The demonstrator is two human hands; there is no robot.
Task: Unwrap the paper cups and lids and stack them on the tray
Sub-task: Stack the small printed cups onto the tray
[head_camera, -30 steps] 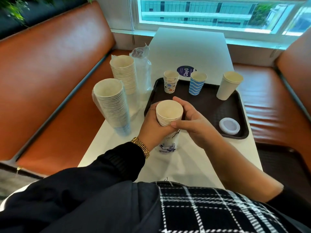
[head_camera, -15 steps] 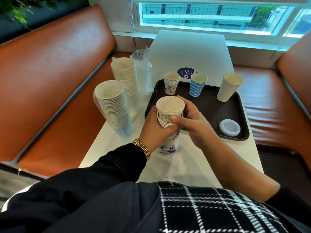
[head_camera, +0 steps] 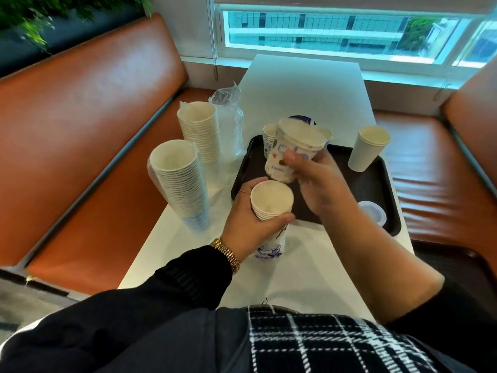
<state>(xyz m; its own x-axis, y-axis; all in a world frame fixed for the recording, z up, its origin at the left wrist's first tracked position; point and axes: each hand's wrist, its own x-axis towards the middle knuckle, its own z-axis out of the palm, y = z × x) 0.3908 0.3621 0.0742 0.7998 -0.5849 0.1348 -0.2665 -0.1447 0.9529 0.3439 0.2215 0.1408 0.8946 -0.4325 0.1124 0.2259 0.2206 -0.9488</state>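
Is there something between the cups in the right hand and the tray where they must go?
Nothing visible blocks it. The right hand holds the printed cups in the air above the tray, whose dark middle is bare. The small printed cup and the tall plain cup stand at its far side, the lid at its near right corner.

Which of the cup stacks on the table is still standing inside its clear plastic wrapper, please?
The far tall stack, nearer the window: clear plastic wrap rises beside and above it. The nearer tall stack stands with bare rims showing.
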